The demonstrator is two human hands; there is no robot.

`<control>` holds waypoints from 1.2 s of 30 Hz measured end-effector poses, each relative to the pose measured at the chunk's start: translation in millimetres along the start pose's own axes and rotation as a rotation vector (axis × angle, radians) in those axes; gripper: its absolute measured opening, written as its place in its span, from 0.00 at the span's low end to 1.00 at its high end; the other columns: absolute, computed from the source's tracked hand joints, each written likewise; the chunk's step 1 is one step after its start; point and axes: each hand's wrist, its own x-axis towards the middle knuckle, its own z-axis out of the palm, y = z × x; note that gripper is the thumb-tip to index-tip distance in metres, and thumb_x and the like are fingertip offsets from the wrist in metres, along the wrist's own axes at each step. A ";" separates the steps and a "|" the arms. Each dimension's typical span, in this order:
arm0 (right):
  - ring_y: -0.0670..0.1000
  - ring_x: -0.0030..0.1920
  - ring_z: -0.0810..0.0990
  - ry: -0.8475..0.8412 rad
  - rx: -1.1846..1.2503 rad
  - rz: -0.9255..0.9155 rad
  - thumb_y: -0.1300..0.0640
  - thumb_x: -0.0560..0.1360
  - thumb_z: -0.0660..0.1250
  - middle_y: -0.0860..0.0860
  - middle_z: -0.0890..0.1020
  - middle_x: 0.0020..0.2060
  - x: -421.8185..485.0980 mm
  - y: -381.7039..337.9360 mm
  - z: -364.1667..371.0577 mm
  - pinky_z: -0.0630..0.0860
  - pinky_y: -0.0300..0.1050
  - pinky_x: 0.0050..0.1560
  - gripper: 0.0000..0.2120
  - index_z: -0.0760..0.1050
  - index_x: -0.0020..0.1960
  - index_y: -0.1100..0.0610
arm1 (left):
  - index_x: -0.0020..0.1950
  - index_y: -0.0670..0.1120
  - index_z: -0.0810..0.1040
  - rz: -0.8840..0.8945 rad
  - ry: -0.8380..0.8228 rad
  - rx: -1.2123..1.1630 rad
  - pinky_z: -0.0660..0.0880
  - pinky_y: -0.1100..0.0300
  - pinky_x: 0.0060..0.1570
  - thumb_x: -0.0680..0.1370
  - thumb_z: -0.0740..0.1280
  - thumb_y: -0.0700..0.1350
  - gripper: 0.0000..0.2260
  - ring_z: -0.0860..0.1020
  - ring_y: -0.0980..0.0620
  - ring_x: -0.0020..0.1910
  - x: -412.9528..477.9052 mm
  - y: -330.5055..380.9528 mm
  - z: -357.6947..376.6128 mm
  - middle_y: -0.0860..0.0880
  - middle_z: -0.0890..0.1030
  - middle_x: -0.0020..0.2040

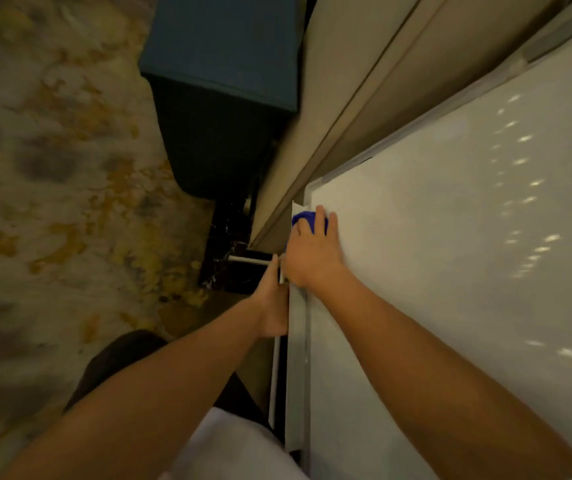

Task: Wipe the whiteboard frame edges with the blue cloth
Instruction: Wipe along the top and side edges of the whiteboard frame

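The floor is a carpet [52,188] with yellow and grey patches, blurred on the far left, and a beige wall [340,109] runs beyond the hands. A dark blue box-like piece of furniture [222,98] stands against that wall, far ahead of the left hand; its lower part is in shadow and hard to read. The whiteboard [450,254] fills the area to the right of both hands, and its far and right sides are cut off by the picture border. The blue cloth [303,220] is mostly hidden under the right hand [310,252]; only a small bright blue bunch shows ahead of the knuckles, near the board's corner. This hand lies on the cloth with fingers curled over it, pressing it on the grey frame edge [296,368]. The left hand [272,306] is just beside the right wrist, closed around the outer side of the frame; its fingers are hidden behind the edge. Under the arms a white garment [229,448] and a dark shape are partly visible.
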 end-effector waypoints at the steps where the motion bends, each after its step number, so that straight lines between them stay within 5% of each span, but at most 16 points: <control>1: 0.68 0.76 0.41 0.033 0.107 0.007 0.43 0.78 0.49 0.60 0.58 0.77 -12.7 -5.0 8.7 0.39 0.67 0.74 0.33 0.52 0.78 0.57 | 0.68 0.48 0.75 0.038 0.022 -0.007 0.77 0.50 0.47 0.74 0.50 0.74 0.37 0.80 0.41 0.57 7.5 15.7 2.6 0.42 0.85 0.54; 4: 0.65 0.77 0.37 0.064 0.303 -0.013 0.42 0.77 0.41 0.60 0.52 0.79 -51.6 -13.4 32.3 0.39 0.64 0.76 0.34 0.45 0.79 0.57 | 0.66 0.44 0.74 0.056 0.043 -0.001 0.74 0.46 0.49 0.72 0.48 0.75 0.41 0.78 0.39 0.59 28.7 60.0 7.7 0.38 0.84 0.54; 6: 0.62 0.77 0.36 0.033 0.371 0.017 0.41 0.77 0.41 0.59 0.50 0.79 -55.8 -11.9 40.7 0.39 0.60 0.76 0.36 0.45 0.79 0.59 | 0.59 0.42 0.75 0.022 0.008 -0.002 0.75 0.45 0.50 0.70 0.49 0.77 0.42 0.78 0.38 0.59 42.6 86.9 16.8 0.36 0.84 0.52; 9: 0.59 0.78 0.37 0.039 0.424 0.047 0.39 0.76 0.43 0.58 0.50 0.79 -21.2 -8.3 33.5 0.39 0.59 0.77 0.38 0.45 0.79 0.60 | 0.63 0.39 0.77 -0.015 0.038 0.077 0.75 0.47 0.55 0.70 0.50 0.77 0.45 0.78 0.40 0.59 62.1 114.7 27.2 0.37 0.83 0.56; 14: 0.63 0.77 0.34 0.038 0.294 0.057 0.35 0.72 0.48 0.60 0.52 0.79 53.8 -0.6 -1.0 0.39 0.63 0.75 0.43 0.45 0.79 0.57 | 0.43 0.47 0.88 -0.005 0.044 0.232 0.76 0.54 0.46 0.79 0.49 0.68 0.34 0.84 0.47 0.46 77.5 147.7 20.2 0.45 0.86 0.45; 19: 0.63 0.76 0.33 -0.056 0.236 0.000 0.38 0.69 0.57 0.58 0.49 0.79 17.8 6.8 -0.1 0.36 0.62 0.75 0.47 0.41 0.79 0.58 | 0.56 0.40 0.83 -0.366 -0.028 0.216 0.79 0.48 0.48 0.69 0.52 0.78 0.44 0.84 0.40 0.51 84.7 174.0 28.1 0.39 0.83 0.56; 22: 0.65 0.75 0.30 -0.157 0.147 -0.010 0.43 0.71 0.61 0.60 0.44 0.79 -3.0 1.1 3.2 0.36 0.63 0.75 0.48 0.34 0.76 0.60 | 0.63 0.41 0.76 -0.403 0.002 0.234 0.78 0.44 0.53 0.66 0.53 0.79 0.47 0.80 0.37 0.57 91.1 187.2 35.7 0.38 0.81 0.60; 26: 0.65 0.75 0.30 -0.158 -0.025 -0.005 0.41 0.73 0.61 0.59 0.44 0.79 32.8 18.5 -19.6 0.35 0.63 0.74 0.48 0.37 0.78 0.60 | 0.55 0.45 0.82 -0.451 -0.039 0.313 0.77 0.46 0.54 0.66 0.52 0.80 0.43 0.81 0.39 0.57 99.6 206.8 41.6 0.39 0.83 0.57; 32: 0.65 0.76 0.32 -0.094 -0.140 0.141 0.45 0.74 0.61 0.59 0.51 0.79 78.9 39.7 -57.8 0.29 0.64 0.73 0.42 0.45 0.79 0.60 | 0.55 0.44 0.81 -0.437 -0.056 0.433 0.78 0.46 0.49 0.69 0.51 0.78 0.41 0.81 0.41 0.55 102.4 228.3 56.5 0.40 0.85 0.53; 36: 0.68 0.76 0.35 -0.082 -0.115 0.260 0.40 0.78 0.55 0.56 0.57 0.79 78.6 55.4 -75.3 0.26 0.67 0.70 0.35 0.50 0.79 0.54 | 0.50 0.47 0.81 -0.224 0.018 0.513 0.77 0.49 0.52 0.75 0.51 0.73 0.33 0.82 0.44 0.46 95.8 228.8 74.4 0.43 0.86 0.45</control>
